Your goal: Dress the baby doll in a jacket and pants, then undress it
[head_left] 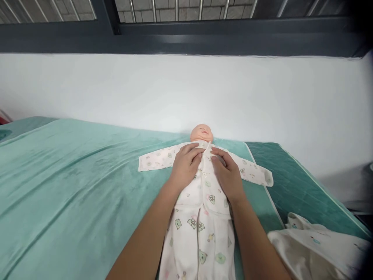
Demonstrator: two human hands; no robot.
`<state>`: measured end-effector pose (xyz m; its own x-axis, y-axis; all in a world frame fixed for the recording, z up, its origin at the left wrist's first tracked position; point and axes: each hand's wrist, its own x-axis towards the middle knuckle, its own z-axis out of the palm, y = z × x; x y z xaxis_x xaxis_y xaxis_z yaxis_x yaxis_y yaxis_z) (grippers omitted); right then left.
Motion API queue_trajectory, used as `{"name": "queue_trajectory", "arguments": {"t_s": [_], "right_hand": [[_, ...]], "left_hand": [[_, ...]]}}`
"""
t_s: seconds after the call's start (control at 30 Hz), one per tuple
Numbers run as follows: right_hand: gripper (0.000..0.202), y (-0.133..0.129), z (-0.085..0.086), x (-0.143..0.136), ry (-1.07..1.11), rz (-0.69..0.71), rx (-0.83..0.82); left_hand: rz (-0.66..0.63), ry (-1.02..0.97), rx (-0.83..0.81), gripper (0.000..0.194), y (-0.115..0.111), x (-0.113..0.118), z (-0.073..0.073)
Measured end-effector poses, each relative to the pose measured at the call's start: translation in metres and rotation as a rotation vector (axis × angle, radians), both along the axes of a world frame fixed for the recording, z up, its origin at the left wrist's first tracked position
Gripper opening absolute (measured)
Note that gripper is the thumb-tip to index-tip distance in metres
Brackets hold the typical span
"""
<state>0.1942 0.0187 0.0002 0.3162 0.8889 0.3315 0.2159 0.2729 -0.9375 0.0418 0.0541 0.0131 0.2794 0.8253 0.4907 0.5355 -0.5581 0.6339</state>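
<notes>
We've got a baby doll [201,133] lying face-up on the teal blanket [72,186], head toward the white wall [186,89]. It's dressed in a white printed top [204,182] w/ matching pants [198,241], sleeves spread out to both sides. Our left hand [185,163] and right hand [226,171] rest on the chest, fingers bent, tips meeting at the top's front opening just below the neck, pinching the fabric edges there. Another printed garment [314,245] lies bunched at the lower right, near the bed edge.
</notes>
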Motion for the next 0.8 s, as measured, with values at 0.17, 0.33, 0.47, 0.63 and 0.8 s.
{"name": "queue_trajectory", "arguments": {"t_s": [0.17, 0.33, 0.47, 0.63, 0.8], "right_hand": [[0.017, -0.0109, -0.0054, -0.0024, -0.053, 0.007, 0.079], [0.016, -0.01, -0.0038, -0.0026, -0.067, 0.029, 0.08], [0.017, -0.0101, -0.0036, -0.0026, -0.062, 0.025, 0.074], [0.021, -0.0117, -0.0055, -0.0021, -0.094, 0.005, 0.1], [0.021, -0.013, -0.0036, -0.0014, -0.15, 0.001, 0.091]], "left_hand": [[-0.028, -0.024, -0.003, 0.031, -0.0085, -0.0081, -0.0063], [-0.024, -0.036, -0.001, 0.029, -0.0051, -0.0069, -0.0076], [-0.024, -0.035, -0.02, 0.029, -0.005, -0.0062, -0.0051], [-0.022, -0.044, -0.043, 0.03, -0.0067, -0.0059, -0.0035], [-0.02, -0.064, -0.038, 0.029, -0.0069, -0.0058, -0.0055]]}}
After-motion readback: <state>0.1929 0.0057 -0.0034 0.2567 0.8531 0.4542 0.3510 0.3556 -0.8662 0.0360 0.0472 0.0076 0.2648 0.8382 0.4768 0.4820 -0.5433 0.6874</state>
